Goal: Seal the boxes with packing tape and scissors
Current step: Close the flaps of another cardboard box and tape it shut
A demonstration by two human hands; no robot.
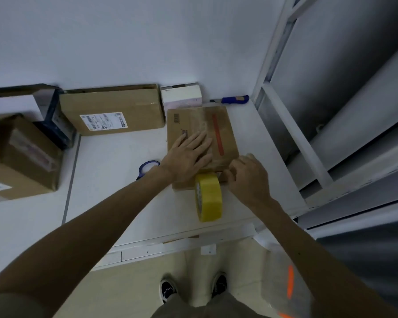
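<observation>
Advisably, on the white table [115, 161], keep the box [228, 129] pinned while the strip is smoothed flat, without creases. The left hand [186, 154] presses its lid, fingers straight. The right hand [248, 177] curls at the near edge; its hold cannot be told. Box condition: brown, red-striped, at right. The yellow tape roll [208, 196] stands against its near side.

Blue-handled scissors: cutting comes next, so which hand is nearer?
Left. Left hand presses the brown cardboard box beside the scissors; right hand sits past the yellow tape roll.
</observation>
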